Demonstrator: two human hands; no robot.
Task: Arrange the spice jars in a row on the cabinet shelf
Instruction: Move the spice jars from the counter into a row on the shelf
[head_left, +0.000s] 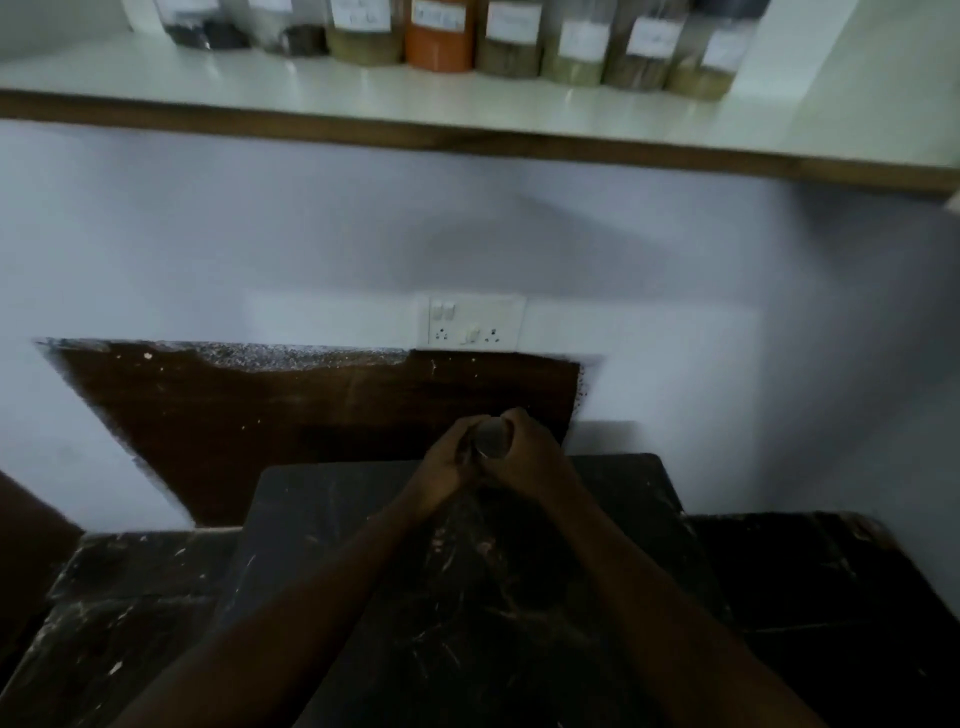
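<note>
Both hands, left hand (451, 457) and right hand (524, 457), curl around one spice jar (492, 439) above the dark countertop's (363, 597) rear edge; probably rigid, smooth, light, best gripped mid-body.

A white shelf (363, 98) with a brown wooden front edge runs across the top. Eight spice jars (511, 41) stand on it in a row at the back, side by side and close together. Most have white labels. One jar (440, 36) is full of orange powder. The two on the left hold dark stuff, and the others hold brownish or greenish powder. Down below is a dark bench (519, 597) with pale scratches and spots on its top.
</note>
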